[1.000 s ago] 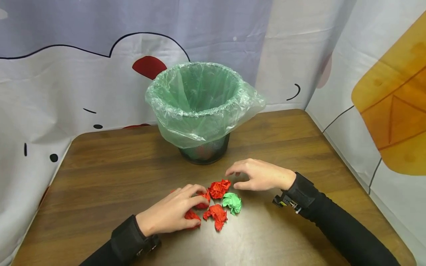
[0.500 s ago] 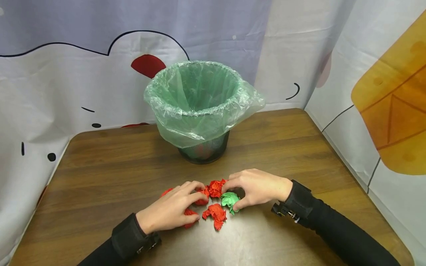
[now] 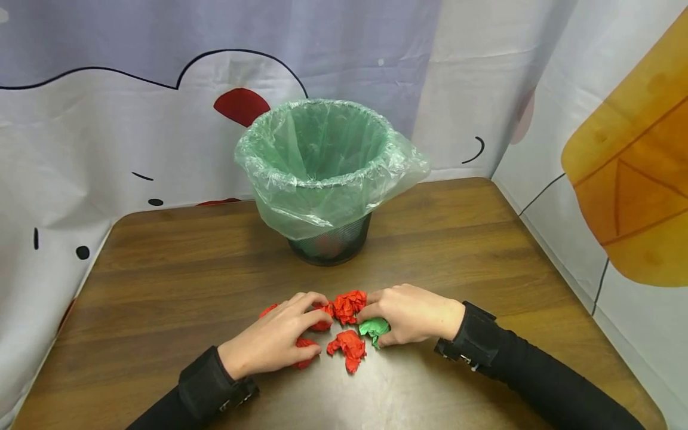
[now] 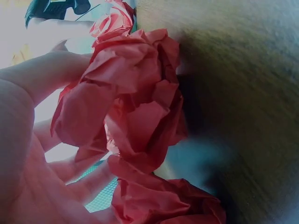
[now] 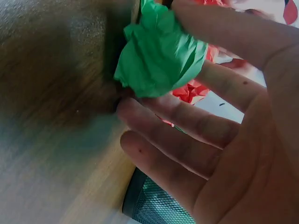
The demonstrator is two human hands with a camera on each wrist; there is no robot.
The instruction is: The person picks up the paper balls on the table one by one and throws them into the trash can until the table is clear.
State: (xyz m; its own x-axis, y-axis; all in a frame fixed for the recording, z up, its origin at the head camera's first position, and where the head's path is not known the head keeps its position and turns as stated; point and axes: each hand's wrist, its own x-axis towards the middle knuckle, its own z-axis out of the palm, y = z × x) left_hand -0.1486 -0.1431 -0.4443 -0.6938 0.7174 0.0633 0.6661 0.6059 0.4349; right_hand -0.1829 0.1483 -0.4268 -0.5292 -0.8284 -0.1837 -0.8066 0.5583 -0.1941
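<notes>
My right hand (image 3: pixel 416 313) grips a green crumpled paper ball (image 3: pixel 374 328), thumb on the near side and fingers on the far side. In the right wrist view this green ball (image 5: pixel 161 58) sits between thumb and fingers, low at the wooden surface. My left hand (image 3: pixel 276 337) curls over several red crumpled paper balls (image 3: pixel 305 352), its palm hiding part of them. Up close in the left wrist view, a large red ball (image 4: pixel 131 98) lies between thumb and fingers. Two more red balls stand between the hands: one farther back (image 3: pixel 349 306), one nearer (image 3: pixel 349 349).
A black mesh wastebasket (image 3: pixel 338 242) lined with a translucent green bag (image 3: pixel 317 209) stands upright behind the hands. The wooden table (image 3: pixel 177 263) meets a printed cloth (image 3: pixel 188 137) at the back and sides.
My right hand has come down and toward me, from above the balls onto the green one, and its fingers have closed round it. The left hand has barely moved.
</notes>
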